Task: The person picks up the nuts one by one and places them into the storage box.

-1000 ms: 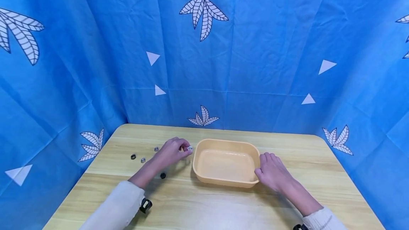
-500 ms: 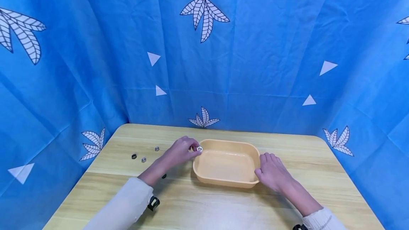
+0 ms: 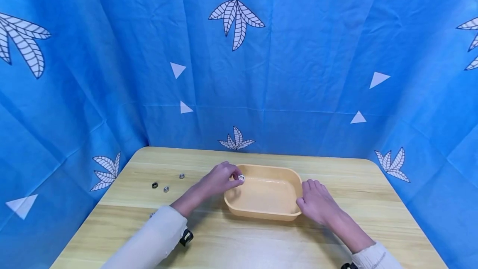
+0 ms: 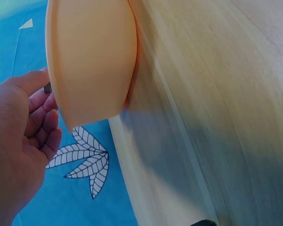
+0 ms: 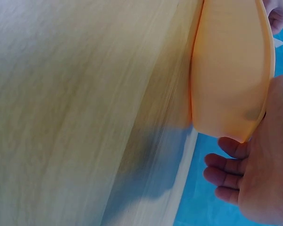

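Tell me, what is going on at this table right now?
A person sits at a wooden table. Their left hand pinches a small silver nut just over the left rim of a shallow orange tray. Their right hand rests against the tray's right side. Three more small nuts lie on the table to the left. The tray looks empty.

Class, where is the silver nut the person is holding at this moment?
In the head view, the silver nut is pinched in the left hand, just over the left rim of the orange tray, whose right end the right hand touches.
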Tool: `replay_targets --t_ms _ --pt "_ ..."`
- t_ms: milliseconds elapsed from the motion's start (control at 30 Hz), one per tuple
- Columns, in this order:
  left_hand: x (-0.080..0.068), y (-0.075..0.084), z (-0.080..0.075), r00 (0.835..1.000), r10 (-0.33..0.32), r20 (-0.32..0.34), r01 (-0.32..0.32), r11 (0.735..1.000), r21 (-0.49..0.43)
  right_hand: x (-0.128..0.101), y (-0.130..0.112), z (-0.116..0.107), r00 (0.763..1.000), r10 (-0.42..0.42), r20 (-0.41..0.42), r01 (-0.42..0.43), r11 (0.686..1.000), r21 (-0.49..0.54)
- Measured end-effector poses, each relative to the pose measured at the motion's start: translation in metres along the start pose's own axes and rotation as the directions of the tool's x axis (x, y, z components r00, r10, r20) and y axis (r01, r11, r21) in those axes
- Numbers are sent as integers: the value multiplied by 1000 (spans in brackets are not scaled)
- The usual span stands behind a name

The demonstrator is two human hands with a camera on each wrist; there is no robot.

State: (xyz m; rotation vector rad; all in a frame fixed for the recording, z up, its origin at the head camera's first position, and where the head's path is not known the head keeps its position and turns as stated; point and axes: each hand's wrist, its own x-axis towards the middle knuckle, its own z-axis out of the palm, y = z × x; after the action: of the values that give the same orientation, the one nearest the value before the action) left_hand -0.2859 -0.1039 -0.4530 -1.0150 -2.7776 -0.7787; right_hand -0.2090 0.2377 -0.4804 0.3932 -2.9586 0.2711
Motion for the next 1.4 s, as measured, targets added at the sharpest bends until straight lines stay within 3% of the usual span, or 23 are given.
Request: replay_targets --t_ms 267,567,767,967,1400 --pt "5 5 5 998 40 53 -42 998 44 0 1 -1 1000 3 3 -3 1000 2" --pt "12 13 12 983 106 151 -125 985 120 -1 2 -2 1000 8 6 -8 1000 4" --pt "19 17 22 960 131 247 -186 959 214 -1 2 0 1000 8 5 -8 1000 10" --pt "22 21 27 945 173 276 -256 918 302 -1 3 -1 1000 7 8 -7 1000 8" --pt "25 15 31 938 100 331 -207 929 307 0 1 0 999 5 32 -6 1000 7"
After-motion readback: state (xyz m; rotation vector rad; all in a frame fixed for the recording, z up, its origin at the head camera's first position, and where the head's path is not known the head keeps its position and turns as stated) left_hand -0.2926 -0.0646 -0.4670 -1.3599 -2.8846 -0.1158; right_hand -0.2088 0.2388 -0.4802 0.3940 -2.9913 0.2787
